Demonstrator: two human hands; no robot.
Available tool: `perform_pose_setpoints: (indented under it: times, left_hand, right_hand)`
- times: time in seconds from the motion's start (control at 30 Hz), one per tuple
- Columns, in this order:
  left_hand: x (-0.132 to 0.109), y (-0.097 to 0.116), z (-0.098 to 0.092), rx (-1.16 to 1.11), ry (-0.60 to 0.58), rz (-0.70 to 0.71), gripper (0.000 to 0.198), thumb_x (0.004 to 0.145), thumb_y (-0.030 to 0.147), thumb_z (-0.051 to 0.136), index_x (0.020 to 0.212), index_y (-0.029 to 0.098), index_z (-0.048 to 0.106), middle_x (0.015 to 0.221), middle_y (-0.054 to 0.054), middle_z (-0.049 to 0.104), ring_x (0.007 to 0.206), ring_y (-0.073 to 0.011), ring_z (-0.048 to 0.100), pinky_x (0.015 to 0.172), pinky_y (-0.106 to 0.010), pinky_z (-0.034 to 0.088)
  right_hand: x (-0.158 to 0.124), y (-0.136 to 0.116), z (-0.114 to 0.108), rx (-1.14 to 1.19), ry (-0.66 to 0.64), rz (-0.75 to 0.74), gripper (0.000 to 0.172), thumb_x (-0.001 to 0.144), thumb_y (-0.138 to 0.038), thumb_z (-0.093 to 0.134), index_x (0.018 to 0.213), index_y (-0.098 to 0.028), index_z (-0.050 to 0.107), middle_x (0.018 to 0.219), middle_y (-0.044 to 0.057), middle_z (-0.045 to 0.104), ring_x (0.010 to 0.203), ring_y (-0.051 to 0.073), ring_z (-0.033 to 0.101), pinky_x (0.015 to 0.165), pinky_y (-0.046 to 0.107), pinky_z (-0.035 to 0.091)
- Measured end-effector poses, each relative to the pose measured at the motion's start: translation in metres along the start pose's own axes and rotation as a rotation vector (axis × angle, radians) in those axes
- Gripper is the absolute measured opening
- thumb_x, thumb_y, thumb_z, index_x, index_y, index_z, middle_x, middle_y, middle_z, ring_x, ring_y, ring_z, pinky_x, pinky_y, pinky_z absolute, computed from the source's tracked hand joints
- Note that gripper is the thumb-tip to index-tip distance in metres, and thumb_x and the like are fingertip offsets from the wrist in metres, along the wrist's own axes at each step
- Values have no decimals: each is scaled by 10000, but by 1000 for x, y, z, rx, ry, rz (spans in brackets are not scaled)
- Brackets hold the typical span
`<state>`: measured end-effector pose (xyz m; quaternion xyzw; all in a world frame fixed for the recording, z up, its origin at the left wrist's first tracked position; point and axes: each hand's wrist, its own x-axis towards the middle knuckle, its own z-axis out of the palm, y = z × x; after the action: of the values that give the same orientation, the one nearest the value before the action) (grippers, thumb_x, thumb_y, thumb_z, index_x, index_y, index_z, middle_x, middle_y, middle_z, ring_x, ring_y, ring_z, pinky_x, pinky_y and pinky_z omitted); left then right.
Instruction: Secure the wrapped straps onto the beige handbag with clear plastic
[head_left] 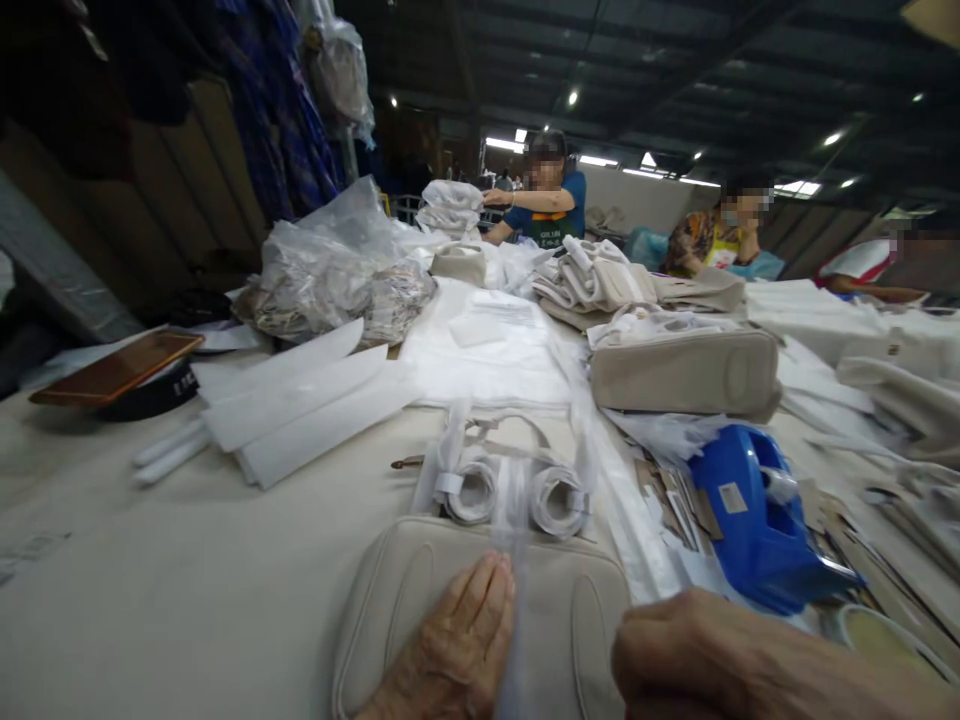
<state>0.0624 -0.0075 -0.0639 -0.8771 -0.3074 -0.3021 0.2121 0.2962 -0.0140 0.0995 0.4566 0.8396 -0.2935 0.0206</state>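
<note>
A beige handbag (420,590) lies flat at the near edge of the table. My left hand (457,640) rests on it with the fingers stretched out flat and together, beside a clear plastic strip (514,540) that runs up across the bag. My right hand (697,655) comes in from the lower right as a closed fist at the bag's right end; what its fingers hold is hidden. Just beyond the bag lie two white tape rolls (559,500).
A blue tape dispenser (757,520) sits right of the bag among paper scraps. White paper sheets (300,410), a plastic sack (330,270), a tablet (116,368) and another beige bag (686,370) lie farther back. Three people work at the table's far side.
</note>
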Motion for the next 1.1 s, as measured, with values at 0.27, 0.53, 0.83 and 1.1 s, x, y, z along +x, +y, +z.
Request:
perform_pose_setpoints:
  times: [0.27, 0.53, 0.83, 1.1]
  left_hand:
    - [3, 2, -2, -29, 29, -43, 385, 915, 99, 258, 1059, 67, 613, 1127, -119, 623, 1109, -233, 545, 994, -336, 369]
    - [3, 1, 1, -62, 70, -71, 379, 908, 85, 262, 1026, 67, 622, 1095, -111, 635, 1066, -234, 572, 968, -334, 392]
    - [1, 3, 8, -84, 110, -59, 367, 845, 35, 307, 987, 49, 645, 1066, -137, 637, 1053, -253, 584, 975, -357, 384]
    - [3, 0, 3, -83, 68, -41, 387, 862, 38, 276, 1008, 46, 634, 1086, -143, 629, 1070, -249, 572, 975, -347, 388]
  right_hand:
    - [125, -19, -10, -598, -307, -158, 146, 814, -112, 509, 803, -133, 653, 699, 92, 698, 612, 168, 639, 469, 242, 259]
    - [144, -22, -4, -726, -301, -175, 237, 731, -14, 492, 811, -114, 691, 747, 132, 712, 686, 233, 684, 507, 255, 353]
    - [169, -9, -15, -598, -251, 11, 171, 678, -292, 739, 762, -144, 742, 697, 86, 712, 628, 173, 651, 434, 211, 251]
    - [181, 29, -30, -514, -83, -42, 188, 680, -300, 758, 799, -167, 697, 688, -1, 643, 611, 108, 546, 507, 199, 293]
